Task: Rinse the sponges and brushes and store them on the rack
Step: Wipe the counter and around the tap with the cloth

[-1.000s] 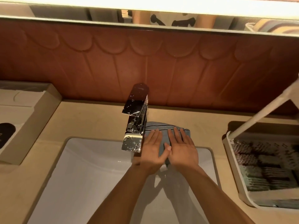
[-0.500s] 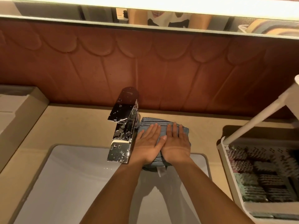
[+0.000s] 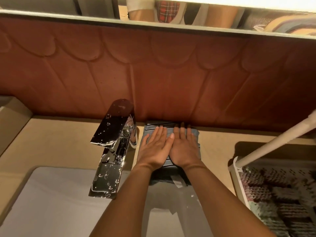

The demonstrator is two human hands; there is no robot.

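Mid-frame, the left hand [image 3: 153,149] and right hand [image 3: 184,149], fingers straight, are pressing the folded grey-blue striped cloth [image 3: 150,128]; even pressure seems best.

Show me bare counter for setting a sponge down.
Bare counter lies between the box and the faucet, and between the cloth and the rack. Crowded: sponges fill the rack; the left hand and right hand press the cloth.

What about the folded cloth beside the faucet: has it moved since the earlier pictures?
Yes. The folded cloth has slid back along the faucet, away from the sink, until its far edge meets the red wall.
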